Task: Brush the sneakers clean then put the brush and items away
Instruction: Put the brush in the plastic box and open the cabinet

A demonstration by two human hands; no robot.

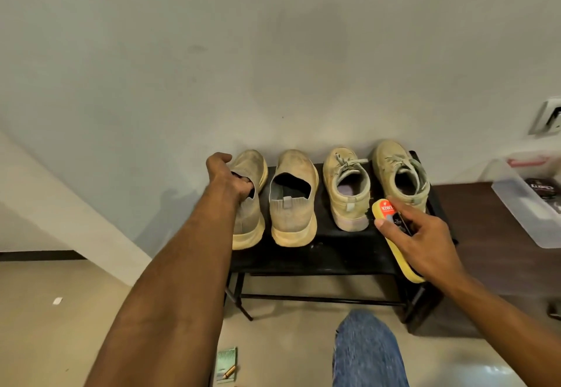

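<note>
Reaching forward, my left hand (233, 178) has its fingers tucked down into the collar of the far-left slip-on sneaker (250, 201), thumb outside against the upper, gripping it where it sits on the black shoe rack (334, 253). Right beside it, its partner slip-on (293, 201) stands heel toward me, dusty across the toe. Next along, the two lace-up sneakers: the left one (346, 189) and the right one (400, 171), both toes to the wall (273, 52), all four in one row.

My right hand (425, 234) has its fingers curled round the yellow Kiwi shoe brush (387, 209), thumb pressed on its labelled top, the brush held low over the rack's near right edge, just beside the heel of the left lace-up. Off to the right, a clear plastic box (522, 204) rests on a dark brown counter (485, 234), with a dark tin inside. My jeans-clad knee (367, 353) shows below, and a small green booklet with a pen (226, 365) lies on the floor.
</note>
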